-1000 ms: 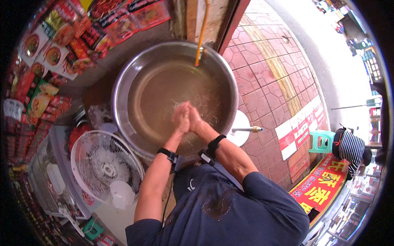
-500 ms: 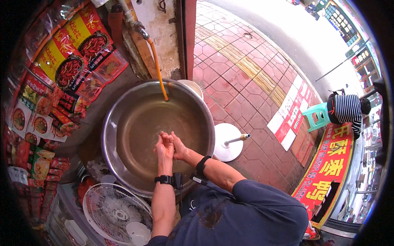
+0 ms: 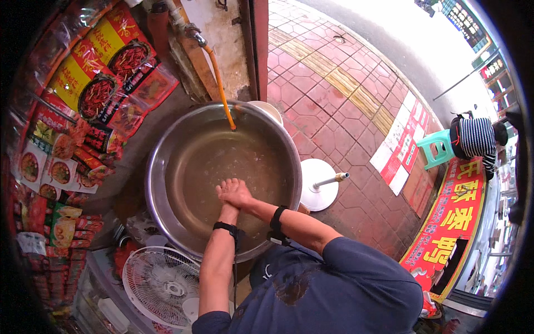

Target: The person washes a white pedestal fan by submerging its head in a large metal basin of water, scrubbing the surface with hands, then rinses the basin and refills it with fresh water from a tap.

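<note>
Both of my hands are over the water in a large round steel basin (image 3: 157,200). My right hand (image 3: 240,193) lies across the back of my left hand, its fingers stretched out and a little apart, pointing to the upper left. Under it is my left hand (image 3: 230,211), with most of its fingers covered, so I cannot tell how they are held. No object shows in either hand. An orange hose (image 3: 221,89) hangs from a tap (image 3: 196,38) on the wall down into the basin. Ripples and small bubbles show on the water.
Left of the basin hang colourful food packets (image 3: 94,94). A fan with a white grille (image 3: 150,273) stands at the lower left. To the right are a white round base (image 3: 320,195) with a metal pole, a turquoise stool (image 3: 436,147) and a person in stripes (image 3: 477,136).
My right hand has moved from beside my left hand to on top of it, covering its fingers. The whole view has shifted slightly, with the basin now a bit further right.
</note>
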